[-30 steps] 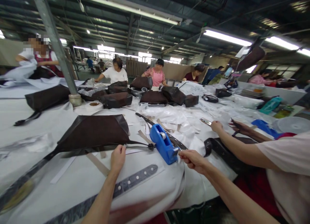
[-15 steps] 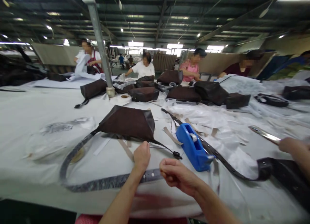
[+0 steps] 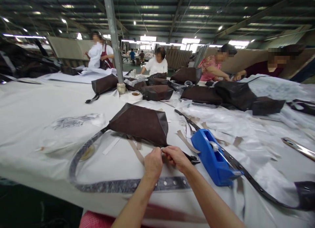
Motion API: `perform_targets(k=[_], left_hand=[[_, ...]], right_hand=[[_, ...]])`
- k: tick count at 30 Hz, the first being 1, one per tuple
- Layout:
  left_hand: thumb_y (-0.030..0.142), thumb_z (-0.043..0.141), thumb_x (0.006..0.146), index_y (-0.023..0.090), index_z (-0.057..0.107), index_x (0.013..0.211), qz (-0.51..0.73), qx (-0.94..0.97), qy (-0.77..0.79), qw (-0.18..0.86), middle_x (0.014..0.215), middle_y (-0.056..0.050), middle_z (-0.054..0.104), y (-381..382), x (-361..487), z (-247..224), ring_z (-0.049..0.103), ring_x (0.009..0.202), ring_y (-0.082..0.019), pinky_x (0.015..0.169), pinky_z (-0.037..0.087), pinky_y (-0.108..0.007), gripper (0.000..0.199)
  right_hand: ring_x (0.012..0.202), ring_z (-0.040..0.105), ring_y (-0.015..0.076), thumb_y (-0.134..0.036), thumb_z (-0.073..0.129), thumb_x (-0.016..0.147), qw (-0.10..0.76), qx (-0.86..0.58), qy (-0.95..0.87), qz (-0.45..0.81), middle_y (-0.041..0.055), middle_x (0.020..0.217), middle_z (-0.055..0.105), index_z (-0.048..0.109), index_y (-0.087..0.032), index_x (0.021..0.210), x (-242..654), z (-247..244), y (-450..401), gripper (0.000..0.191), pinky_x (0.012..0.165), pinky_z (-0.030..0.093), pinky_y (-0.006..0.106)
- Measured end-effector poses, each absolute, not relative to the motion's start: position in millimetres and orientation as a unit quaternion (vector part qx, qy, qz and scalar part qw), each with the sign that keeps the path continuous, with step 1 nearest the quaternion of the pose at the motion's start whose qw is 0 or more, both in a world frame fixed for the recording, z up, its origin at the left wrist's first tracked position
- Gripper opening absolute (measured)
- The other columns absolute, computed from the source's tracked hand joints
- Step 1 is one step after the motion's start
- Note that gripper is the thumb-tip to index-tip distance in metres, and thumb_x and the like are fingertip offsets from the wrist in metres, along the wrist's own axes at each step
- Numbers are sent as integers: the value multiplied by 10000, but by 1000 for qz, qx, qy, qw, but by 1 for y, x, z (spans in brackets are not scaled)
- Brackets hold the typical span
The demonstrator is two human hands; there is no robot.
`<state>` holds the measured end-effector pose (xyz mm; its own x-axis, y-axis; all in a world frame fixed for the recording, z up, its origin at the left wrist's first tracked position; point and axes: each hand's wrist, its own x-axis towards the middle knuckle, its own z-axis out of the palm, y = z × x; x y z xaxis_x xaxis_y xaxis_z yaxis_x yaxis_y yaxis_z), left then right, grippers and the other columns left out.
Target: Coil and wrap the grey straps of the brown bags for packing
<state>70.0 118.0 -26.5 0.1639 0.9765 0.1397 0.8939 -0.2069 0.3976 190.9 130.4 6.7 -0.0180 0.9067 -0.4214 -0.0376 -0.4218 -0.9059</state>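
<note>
A dark brown bag (image 3: 140,124) lies on the white-covered table, its long strap (image 3: 108,186) curving left and back beneath my forearms. At the bag's lower right corner my left hand (image 3: 154,160) is closed, fingertips pinched on something too small to make out. Touching its fingertips, my right hand (image 3: 176,157) is also closed, at the near end of the short black strap (image 3: 193,159). What its fingers grip is hidden. A blue tape dispenser (image 3: 211,157) stands just right of my right hand.
Dark bags (image 3: 157,91) lie across the back around a metal post (image 3: 113,37). A second eyeleted strap (image 3: 248,177) runs behind the dispenser. Plastic wrap (image 3: 246,126) and a metal tool (image 3: 299,148) lie right. Several people work beyond the table.
My right hand has moved up and left, off the long strap, to meet my left hand by the bag's corner. The view has shifted, and the other person's hand at the right is gone.
</note>
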Motion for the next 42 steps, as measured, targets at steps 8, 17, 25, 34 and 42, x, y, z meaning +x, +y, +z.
perform_targets(k=[8, 17, 25, 34, 42], left_hand=[[145, 327, 946, 181, 564, 926, 207, 772, 586, 135, 892, -100, 646, 118, 68, -33, 627, 833, -212, 686, 414, -284, 240], [193, 366, 929, 188, 551, 1001, 309, 735, 569, 201, 873, -90, 663, 117, 67, -35, 634, 824, -209, 707, 441, -279, 199], [351, 461, 837, 186, 501, 748, 477, 552, 479, 488, 538, 59, 439, 127, 59, -34, 402, 485, -91, 493, 330, -200, 193], [354, 476, 832, 178, 506, 879, 493, 537, 432, 531, 533, 87, 366, 126, 60, -33, 318, 459, -73, 468, 276, -185, 185], [272, 473, 854, 189, 485, 1036, 473, 576, 480, 463, 548, 79, 436, 122, 62, -32, 415, 499, -103, 515, 311, -213, 201]], right_hand=[[362, 314, 33, -336, 681, 678, 352, -614, -384, 593, -68, 420, 432, 509, -162, 555, 194, 9, 134, 273, 347, 154, 164], [394, 345, 32, -436, 725, 645, 357, -574, -376, 634, -46, 496, 483, 533, -153, 588, 198, -2, 133, 347, 347, 186, 163], [404, 383, 38, -345, 773, 571, 376, -555, -371, 642, -46, 512, 511, 604, -142, 684, 195, -8, 128, 288, 364, 227, 156], [346, 296, 34, -332, 754, 608, 443, -582, -323, 601, -92, 439, 436, 593, -155, 803, 175, -14, 126, 308, 347, 130, 172], [363, 197, 15, -174, 649, 638, 458, -514, -247, 682, -104, 476, 365, 522, -164, 708, 177, -6, 130, 146, 329, 90, 139]])
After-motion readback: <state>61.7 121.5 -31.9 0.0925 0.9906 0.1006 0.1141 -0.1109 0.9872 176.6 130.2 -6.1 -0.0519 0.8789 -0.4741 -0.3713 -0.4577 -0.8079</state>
